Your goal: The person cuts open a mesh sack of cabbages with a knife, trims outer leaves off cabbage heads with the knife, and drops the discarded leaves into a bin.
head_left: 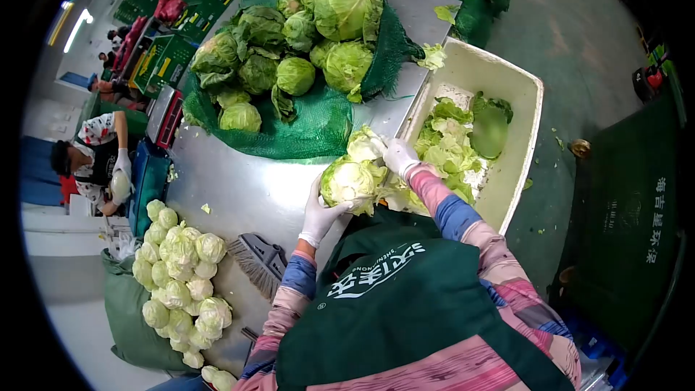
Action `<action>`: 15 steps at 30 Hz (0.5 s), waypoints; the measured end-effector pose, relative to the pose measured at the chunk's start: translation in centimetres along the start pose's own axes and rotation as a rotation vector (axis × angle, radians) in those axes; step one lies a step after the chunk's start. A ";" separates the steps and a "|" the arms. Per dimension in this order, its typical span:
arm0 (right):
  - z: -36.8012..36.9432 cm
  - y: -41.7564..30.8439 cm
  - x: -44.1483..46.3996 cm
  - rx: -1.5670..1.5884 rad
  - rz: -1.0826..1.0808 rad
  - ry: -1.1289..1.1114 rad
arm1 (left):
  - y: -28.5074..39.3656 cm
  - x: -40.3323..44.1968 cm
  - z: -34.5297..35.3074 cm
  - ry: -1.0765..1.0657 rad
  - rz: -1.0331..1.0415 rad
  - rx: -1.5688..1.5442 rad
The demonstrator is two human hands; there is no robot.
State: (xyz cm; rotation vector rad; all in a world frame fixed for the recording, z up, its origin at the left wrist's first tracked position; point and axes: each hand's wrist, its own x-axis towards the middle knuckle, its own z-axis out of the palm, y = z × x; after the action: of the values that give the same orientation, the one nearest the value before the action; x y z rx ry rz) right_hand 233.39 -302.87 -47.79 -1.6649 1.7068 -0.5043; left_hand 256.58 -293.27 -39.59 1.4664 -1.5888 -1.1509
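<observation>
My left hand [318, 217], in a white glove, holds a trimmed cabbage [351, 182] from its left side above the metal table. The cabbage's pale base faces me, and loose leaves hang at its right edge. My right hand [399, 157], also gloved, is closed at the upper right of that cabbage. A pale cabbage leaf [365, 145] is at its fingertips, apparently pinched there; the finger ends are partly hidden. Beyond my hands, green mesh netting [304, 127] lies spread under several untrimmed cabbages [295, 76].
A white bin [527, 116] with stripped leaves [450, 137] stands to the right. Several peeled cabbages [181, 261] are piled at left, near a grey brush [262, 261]. A co-worker [101, 156] holds a cabbage across the table. Filled net sacks [474, 18] stand behind.
</observation>
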 end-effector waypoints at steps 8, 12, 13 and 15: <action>0.6 -5.2 -5.6 0.039 -0.081 0.153 | 3.2 -0.4 0.3 0.303 -0.761 -0.713; -1.6 -4.6 -6.0 0.255 -0.038 0.186 | 2.6 3.0 0.1 0.405 -0.833 -0.551; -0.9 -2.3 -4.9 0.223 -0.042 0.308 | 2.6 3.0 -0.5 0.299 -0.743 -0.507; -1.4 2.5 -2.5 0.303 0.265 0.213 | 0.5 2.3 0.5 0.269 -0.501 -0.395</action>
State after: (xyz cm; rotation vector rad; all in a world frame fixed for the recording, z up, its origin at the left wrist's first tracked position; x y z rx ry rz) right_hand 230.49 -300.39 -48.11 -1.1853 1.8612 -0.7896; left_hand 255.63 -295.50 -39.53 1.7000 -0.7725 -1.3737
